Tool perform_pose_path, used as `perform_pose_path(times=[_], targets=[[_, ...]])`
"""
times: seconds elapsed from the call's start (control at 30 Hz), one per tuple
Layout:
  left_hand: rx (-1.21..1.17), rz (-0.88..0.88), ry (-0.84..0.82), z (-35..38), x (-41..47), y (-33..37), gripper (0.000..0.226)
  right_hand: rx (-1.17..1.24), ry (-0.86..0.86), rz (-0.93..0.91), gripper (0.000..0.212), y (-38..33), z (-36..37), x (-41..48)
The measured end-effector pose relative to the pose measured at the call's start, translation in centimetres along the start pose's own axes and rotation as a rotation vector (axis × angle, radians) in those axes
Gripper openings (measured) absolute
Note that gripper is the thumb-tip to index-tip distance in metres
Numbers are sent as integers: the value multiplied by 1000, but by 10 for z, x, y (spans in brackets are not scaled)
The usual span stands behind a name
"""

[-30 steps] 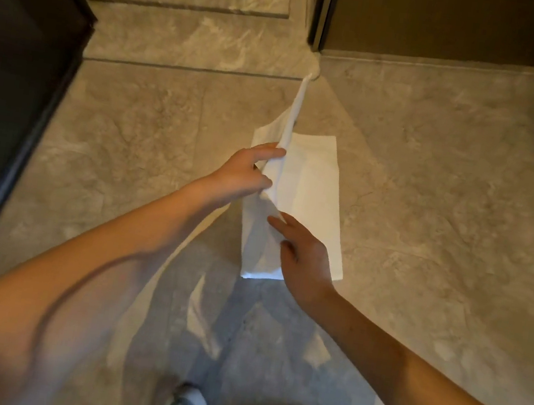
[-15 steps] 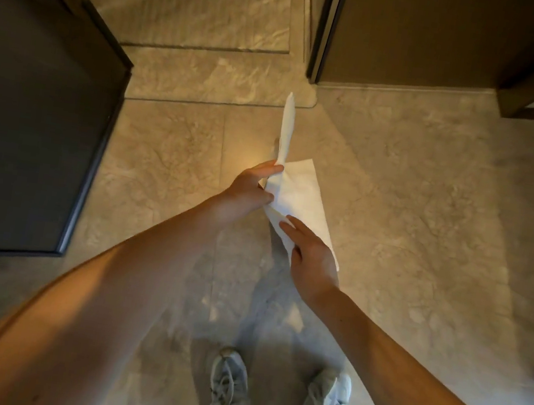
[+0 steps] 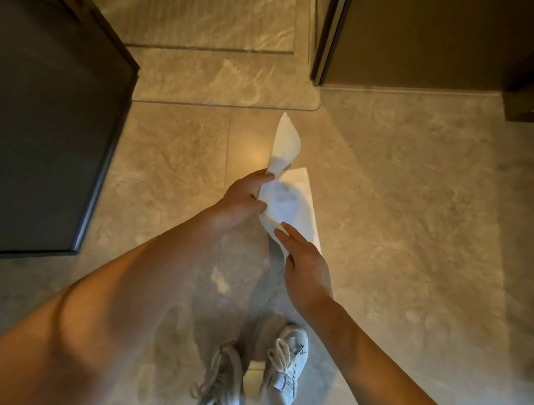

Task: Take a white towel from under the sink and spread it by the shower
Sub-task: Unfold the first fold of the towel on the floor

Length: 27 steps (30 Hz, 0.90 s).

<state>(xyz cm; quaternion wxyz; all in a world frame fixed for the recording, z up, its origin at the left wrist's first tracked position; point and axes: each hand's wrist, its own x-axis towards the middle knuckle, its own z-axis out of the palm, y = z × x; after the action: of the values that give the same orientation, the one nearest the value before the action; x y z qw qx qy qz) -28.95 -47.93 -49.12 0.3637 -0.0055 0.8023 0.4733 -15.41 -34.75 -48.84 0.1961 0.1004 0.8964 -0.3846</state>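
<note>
A white towel point(image 3: 288, 198) hangs in the air above the beige stone floor, partly folded, with one end twisted and pointing toward the shower threshold point(image 3: 226, 92). My left hand point(image 3: 244, 195) pinches the towel's upper left edge between thumb and fingers. My right hand point(image 3: 306, 266) holds the lower edge, fingers extended along the cloth. The towel's lower part is hidden behind my right hand.
A dark cabinet point(image 3: 34, 142) fills the left side. A dark metal door frame point(image 3: 326, 28) and brown panel stand at the top right, with the shower floor beyond the raised sill. My feet in pale sneakers point(image 3: 286, 363) stand below the towel. Open floor lies to the right.
The towel has risen off the floor and gathered between both hands. My view has pulled back and up, so my feet now show. My right hand grips the lower edge.
</note>
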Motion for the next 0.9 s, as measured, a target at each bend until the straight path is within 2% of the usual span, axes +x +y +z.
perform_pose_path(times=[0.13,0.27,0.33,0.63,0.8,0.9], targets=[[-28,7,14,-23,-12,12,66,55,-73,-38,57,-30,-13,-1],[23,9,13,-45,-13,3,64,78,-8,22,50,-53,8,-4],[35,2,12,-57,-11,-10,65,83,-43,35,53,-62,24,0],[54,-8,-46,-110,6,-96,65,-6,59,65,55,-101,121,24],[118,-3,-35,-134,24,-152,65,-91,38,92,60,-111,178,44],[81,-37,-8,-146,28,-193,65,-84,42,85,56,-114,215,56]])
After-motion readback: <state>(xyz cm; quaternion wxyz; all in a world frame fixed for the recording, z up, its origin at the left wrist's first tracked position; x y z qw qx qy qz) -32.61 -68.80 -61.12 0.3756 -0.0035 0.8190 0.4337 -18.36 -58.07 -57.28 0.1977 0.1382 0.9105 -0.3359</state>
